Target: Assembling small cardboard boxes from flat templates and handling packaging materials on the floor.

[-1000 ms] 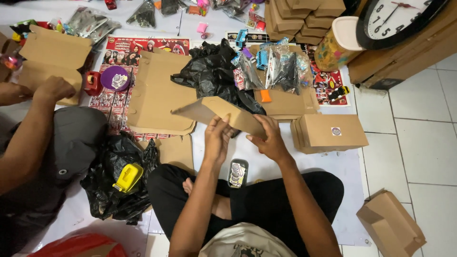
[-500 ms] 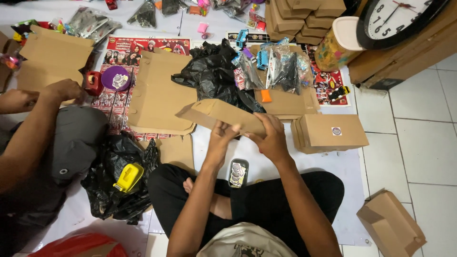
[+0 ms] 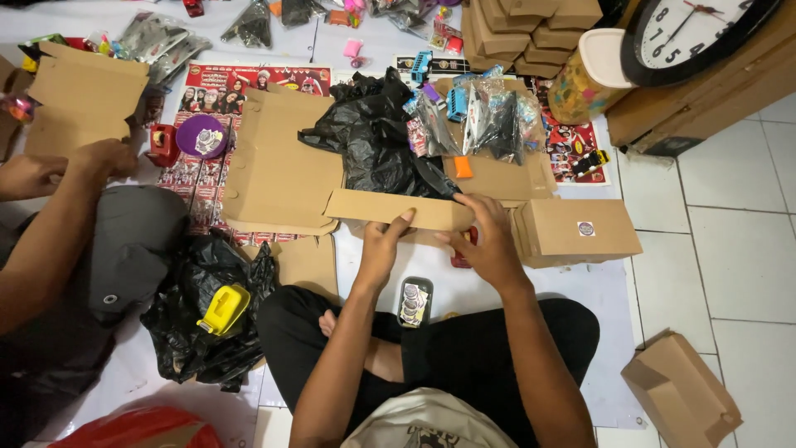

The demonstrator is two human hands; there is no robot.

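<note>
I sit cross-legged on the floor. Both of my hands hold a flat brown cardboard box blank (image 3: pixel 390 208) in front of my knees. My left hand (image 3: pixel 383 245) grips its near edge with the thumb on top. My right hand (image 3: pixel 489 241) presses the right end, next to a small red object (image 3: pixel 461 259) that is mostly hidden under the fingers. A small tin with a patterned lid (image 3: pixel 414 302) lies on the floor between my legs. A closed cardboard box with a round sticker (image 3: pixel 580 231) stands just right of my right hand.
A stack of flat blanks (image 3: pixel 278 170) lies left, and behind it a black plastic bag (image 3: pixel 377 137) and bagged toy cars (image 3: pixel 485 112). Another person's hands (image 3: pixel 99 158) fold cardboard at far left. A yellow tape dispenser (image 3: pixel 222 308), a wall clock (image 3: pixel 688 33) and a small box (image 3: pixel 680 398) lie around.
My hands have turned the cardboard blank from tilted to level and lowered it a little. The other person's hands have shifted on their own cardboard.
</note>
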